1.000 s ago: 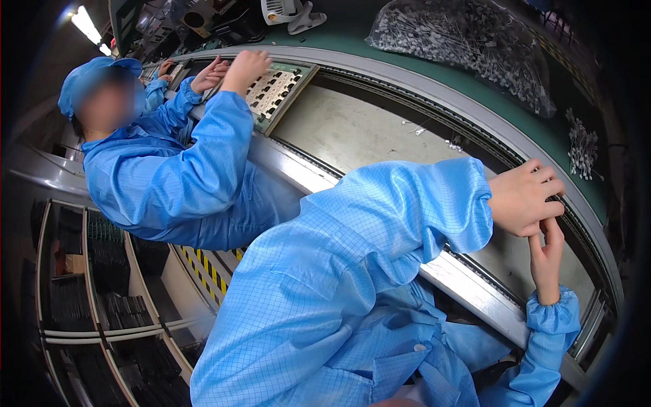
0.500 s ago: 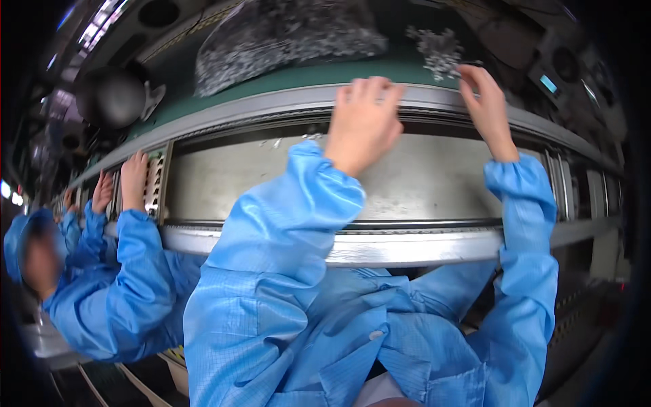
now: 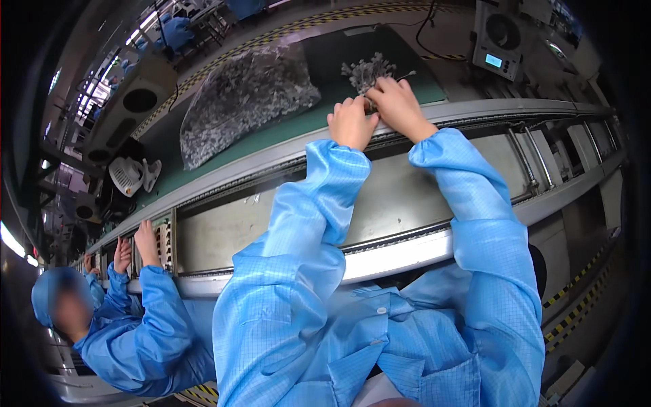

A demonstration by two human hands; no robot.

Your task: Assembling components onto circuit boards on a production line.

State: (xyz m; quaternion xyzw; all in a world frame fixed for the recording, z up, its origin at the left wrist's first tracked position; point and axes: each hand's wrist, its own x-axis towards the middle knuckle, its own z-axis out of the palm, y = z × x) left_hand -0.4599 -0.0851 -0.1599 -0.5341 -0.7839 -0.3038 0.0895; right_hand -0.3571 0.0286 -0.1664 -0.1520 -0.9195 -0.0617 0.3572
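Note:
My right hand [image 3: 401,108] is at the near edge of a loose pile of small grey-white parts [image 3: 369,68] on the green mat [image 3: 332,51]. Its fingers are bent inward and closed; whatever sits between the fingertips is hidden. Close beside it, over the far rail, is my left hand [image 3: 351,125], curled with thumb and fingers drawn together. What it grips, if anything, cannot be made out. The parts look like little pieces with thin leads, too small to name surely. A large clear plastic bag [image 3: 247,98] filled with similar parts lies left of the pile.
Below my forearms runs a conveyor with a metal bed [image 3: 400,197] between a far rail [image 3: 271,160] and a near rail [image 3: 400,261]. At left a co-worker in blue [image 3: 135,325] reaches toward a board [image 3: 165,244]. A small white fan [image 3: 129,175] and a speaker-like box [image 3: 497,41] stand beyond.
My right hand has moved left to the pile's near edge, and my left hand now sits right beside it. The whole view has shifted and tilted, showing more floor beyond the mat.

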